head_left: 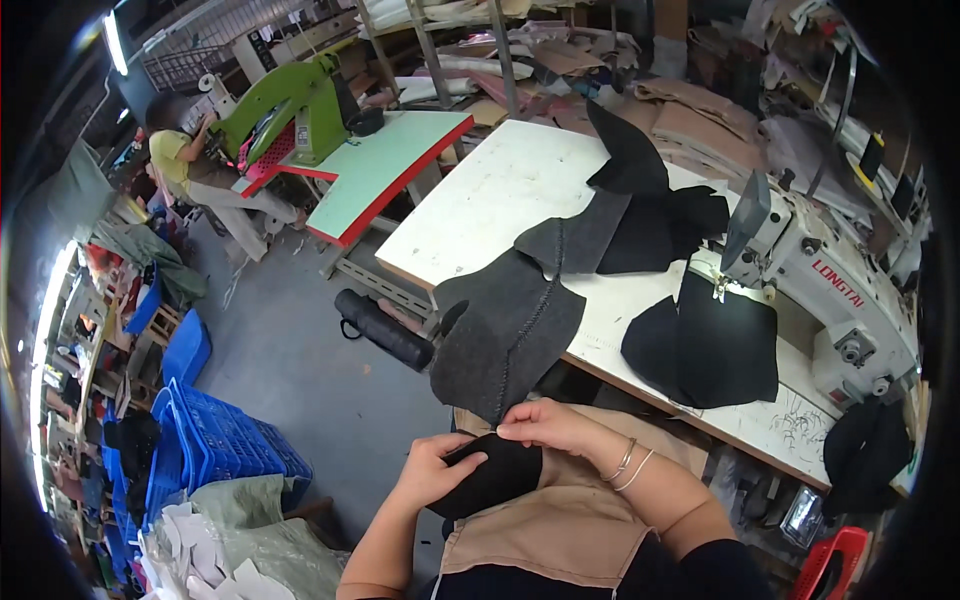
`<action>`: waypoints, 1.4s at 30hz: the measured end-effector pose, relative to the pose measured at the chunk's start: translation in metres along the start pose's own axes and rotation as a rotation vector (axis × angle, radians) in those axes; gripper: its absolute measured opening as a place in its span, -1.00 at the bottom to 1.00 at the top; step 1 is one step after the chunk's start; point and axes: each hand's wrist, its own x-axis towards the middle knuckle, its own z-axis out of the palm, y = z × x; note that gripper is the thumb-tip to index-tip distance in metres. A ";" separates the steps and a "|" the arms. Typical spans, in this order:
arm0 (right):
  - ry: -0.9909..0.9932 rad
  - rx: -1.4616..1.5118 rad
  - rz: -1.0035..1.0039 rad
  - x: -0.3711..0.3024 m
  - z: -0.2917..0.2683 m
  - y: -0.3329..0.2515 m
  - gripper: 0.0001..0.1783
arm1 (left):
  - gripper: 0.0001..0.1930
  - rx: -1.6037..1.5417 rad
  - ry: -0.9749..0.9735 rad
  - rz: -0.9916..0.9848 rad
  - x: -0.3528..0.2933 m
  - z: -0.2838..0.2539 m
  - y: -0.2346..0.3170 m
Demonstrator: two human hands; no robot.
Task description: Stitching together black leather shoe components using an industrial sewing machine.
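Observation:
Over my lap, my left hand [438, 468] grips a black fabric piece [497, 482] at its left side, thumb on top and fingers underneath. My right hand [548, 424], with bangles on its wrist, pinches the top edge of that piece, where it meets the lower tip of a dark grey stitched panel [498, 325]. A raised seam runs up the panel, which hangs over the table's front edge. More dark pieces [640, 235] trail from it across the white table [480, 215]. Another black piece [705, 345] lies under the sewing machine's needle area.
The white sewing machine [830, 270] stands on the right of the table. Blue plastic crates [220, 440] and a bag of scraps [250, 540] are at my left. A black cylinder [385, 328] lies on the floor. Beyond, a person [195, 165] works beside a green machine [300, 110].

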 end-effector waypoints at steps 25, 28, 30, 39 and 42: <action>1.152 -0.868 -0.565 -0.008 -0.082 -0.072 -0.71 | -0.82 -0.044 -0.023 -0.199 -0.004 -0.165 0.006; 1.168 -0.677 -0.302 -0.005 -0.095 -0.065 -0.27 | -0.82 0.446 0.172 -0.164 0.013 -0.226 0.043; 1.056 -0.734 -0.101 0.003 -0.093 -0.073 -0.15 | -0.82 0.750 0.391 -0.124 0.042 -0.271 0.054; 0.762 0.305 -0.330 0.037 -0.095 -0.067 -0.57 | -0.84 1.137 0.460 0.076 0.190 -0.127 0.121; 0.699 0.436 -0.353 0.039 -0.058 -0.076 -0.74 | -0.87 1.083 0.313 0.208 0.199 -0.038 0.105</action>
